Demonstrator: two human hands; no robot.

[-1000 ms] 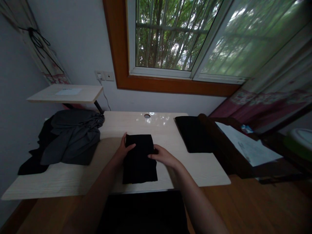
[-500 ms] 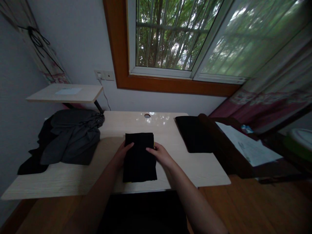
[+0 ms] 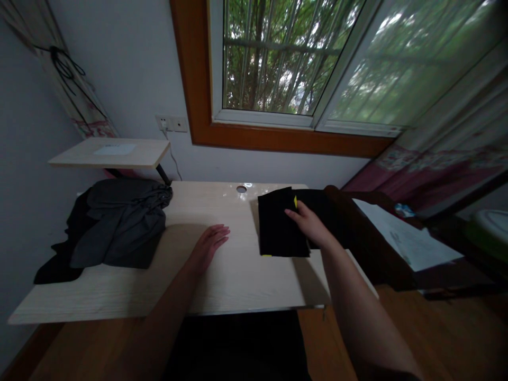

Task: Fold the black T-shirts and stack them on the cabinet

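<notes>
My right hand grips the right edge of a folded black garment, thumb on top and fingers out of sight beneath it. The garment is a neat rectangle with small yellow bits showing at its right and bottom edges. It is held over the right part of the pale table, partly in front of a flat black folded item. My left hand is empty over the middle of the table, fingers stretched out. Whether it touches the tabletop I cannot tell.
A heap of dark grey and black clothes lies on the left of the table, beside a small raised shelf. Dark brown furniture bearing a white sheet stands right. A window is behind the table.
The folded black garment has moved right and away from me in my right hand. My left hand has let go of it and stays near the table's middle, fingers now extended.
</notes>
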